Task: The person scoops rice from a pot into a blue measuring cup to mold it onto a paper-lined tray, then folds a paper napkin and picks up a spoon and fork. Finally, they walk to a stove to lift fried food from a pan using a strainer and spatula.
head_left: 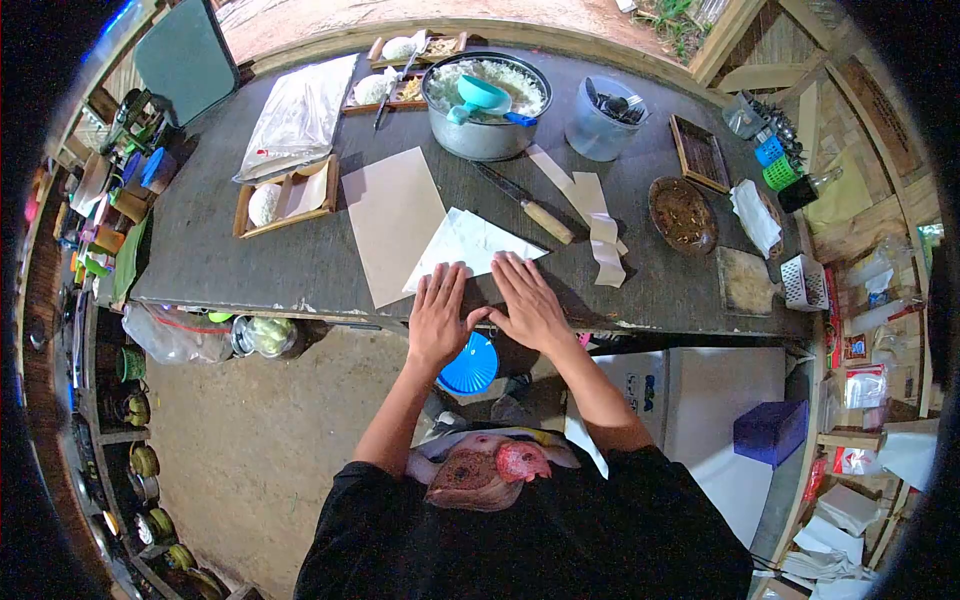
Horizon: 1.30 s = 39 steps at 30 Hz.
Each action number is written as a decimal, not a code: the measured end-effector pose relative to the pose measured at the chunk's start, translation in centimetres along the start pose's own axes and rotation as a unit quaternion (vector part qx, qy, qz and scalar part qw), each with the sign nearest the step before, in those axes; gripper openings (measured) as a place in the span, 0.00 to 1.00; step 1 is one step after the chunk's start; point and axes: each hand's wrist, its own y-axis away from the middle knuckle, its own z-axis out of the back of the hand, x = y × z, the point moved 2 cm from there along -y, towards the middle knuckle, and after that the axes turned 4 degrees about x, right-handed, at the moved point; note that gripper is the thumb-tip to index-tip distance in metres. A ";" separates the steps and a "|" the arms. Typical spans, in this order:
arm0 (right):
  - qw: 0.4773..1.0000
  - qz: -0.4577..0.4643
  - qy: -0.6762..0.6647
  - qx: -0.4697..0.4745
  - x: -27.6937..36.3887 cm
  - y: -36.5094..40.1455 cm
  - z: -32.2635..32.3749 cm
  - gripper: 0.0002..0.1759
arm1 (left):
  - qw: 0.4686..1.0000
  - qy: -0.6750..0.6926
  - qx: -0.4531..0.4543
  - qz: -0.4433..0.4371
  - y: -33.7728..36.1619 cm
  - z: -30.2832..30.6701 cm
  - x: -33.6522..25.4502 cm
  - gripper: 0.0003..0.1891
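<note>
The left hand (pixel 437 310) and right hand (pixel 530 305) lie flat, fingers extended, grasping nothing, on the near edge of 1 folded white paper (pixel 468 237). It sits near the bench (pixel 210 270) front, partly over a brown sheet (pixel 390 205), with a knife (pixel 545 220) just beyond.

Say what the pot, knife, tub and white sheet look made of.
Pot: metal, probably aluminium; dull grey with a soft sheen.
Knife: dark metal blade, likely steel; pale matte handle, apparently wood.
Tub: likely plastic, cloudy and see-through.
White sheet: probably paper, smooth, with crisp straight edges; any coating is unclear.
</note>
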 end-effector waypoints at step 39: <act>0.916 -0.179 -0.016 -0.359 -24.5 -7.6 17.7 0.07 | 0.972 0.098 -0.122 -0.177 -28.8 3.8 -10.3 0.10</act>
